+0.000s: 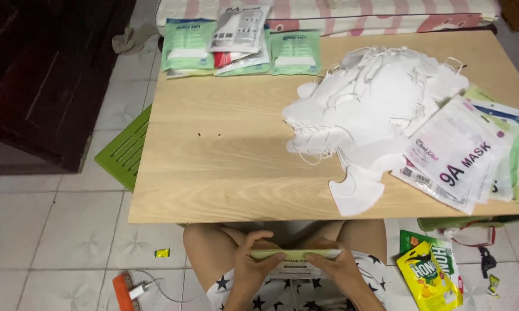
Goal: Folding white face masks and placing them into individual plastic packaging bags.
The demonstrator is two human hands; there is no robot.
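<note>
Below the table (213, 190), both hands' grip closed around packet (294, 254).

One head-worn camera looks steeply down, fairly near, over the wooden table (225, 167) and probably the lap.

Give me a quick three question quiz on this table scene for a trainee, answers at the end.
1. True or false: both hands hold one flat packet below the table edge.
2. What lies heaped on the right half of the table: A) white masks, B) towels, C) plates?
3. Which colour is the snack bag on the floor?

Key
1. True: left hand and right hand grip the packet, under the table.
2. A, the white masks.
3. Yellow, the snack bag.
</note>
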